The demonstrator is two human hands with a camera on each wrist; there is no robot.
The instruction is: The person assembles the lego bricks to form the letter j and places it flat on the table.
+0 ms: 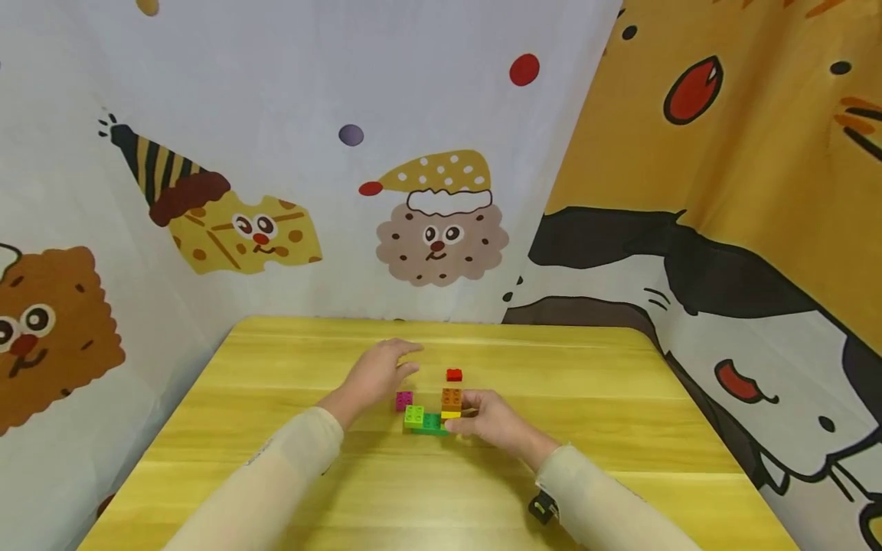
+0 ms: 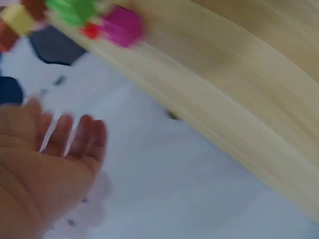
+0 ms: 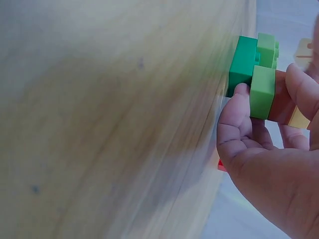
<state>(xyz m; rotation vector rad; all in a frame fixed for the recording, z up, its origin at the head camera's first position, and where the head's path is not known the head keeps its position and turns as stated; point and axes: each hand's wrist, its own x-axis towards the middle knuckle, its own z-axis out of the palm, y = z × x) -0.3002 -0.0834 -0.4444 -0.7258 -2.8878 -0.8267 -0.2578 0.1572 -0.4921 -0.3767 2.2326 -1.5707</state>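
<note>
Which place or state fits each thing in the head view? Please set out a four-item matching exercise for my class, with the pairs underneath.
Column one
1. red brick
2. magenta brick
3. dark green brick
4. right hand

Column two
A. underneath a light green brick
B. fingers gripping the brick stack with orange on top
C. farthest left of all the bricks
D. of all the bricks, nearest the far edge of the table

Right pairs: 1-D, 2-C, 3-A, 4-B
</note>
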